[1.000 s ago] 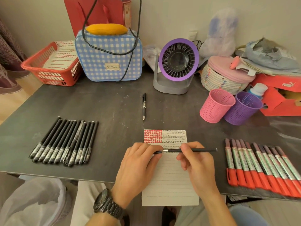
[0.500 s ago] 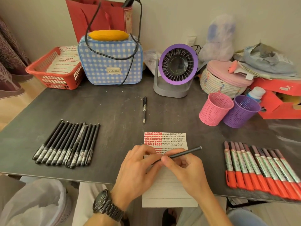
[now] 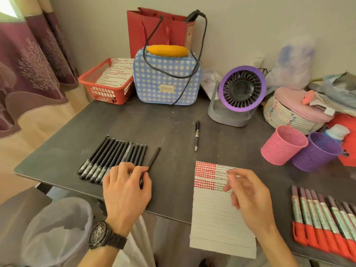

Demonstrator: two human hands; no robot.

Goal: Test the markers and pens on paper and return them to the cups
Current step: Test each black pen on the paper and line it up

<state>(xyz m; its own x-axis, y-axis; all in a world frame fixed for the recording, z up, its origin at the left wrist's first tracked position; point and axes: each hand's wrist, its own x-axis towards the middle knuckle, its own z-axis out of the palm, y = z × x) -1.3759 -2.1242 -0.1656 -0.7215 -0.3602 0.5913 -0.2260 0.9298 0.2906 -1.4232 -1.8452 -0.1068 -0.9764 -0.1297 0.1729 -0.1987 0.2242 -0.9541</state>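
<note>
**pen's in our left hand, cups are way over on the right**

our left hand has one slim black pen pinched between thumb and fingertips near its lower end, with the other fingers curled loosely around it. the pen's far end pokes away from us and leans a bit right, so its long axis runs nearly parallel to the row of black pens lying just to its left. we can't tell if its low end touches the table or hangs just above it.

our right hand holds nothing. its fingers are relaxed and half curled, and it hovers over the upper part of the lined paper, at the block of red and black test marks.

the bit the next move turns on: the pink cup and purple cup sit side by side at the far right, well apart from the pen, with the paper in between. nothing sticks out of either. so if this pen is headed for a cup, the left hand has a long reach across. the right hand is the nearer one, so we reckon a handoff makes sense. if it's just going down beside the row, it's already lined up.

further out, the red markers lie in a row at the near right, and one loose pen lies alone beyond the paper.
</note>
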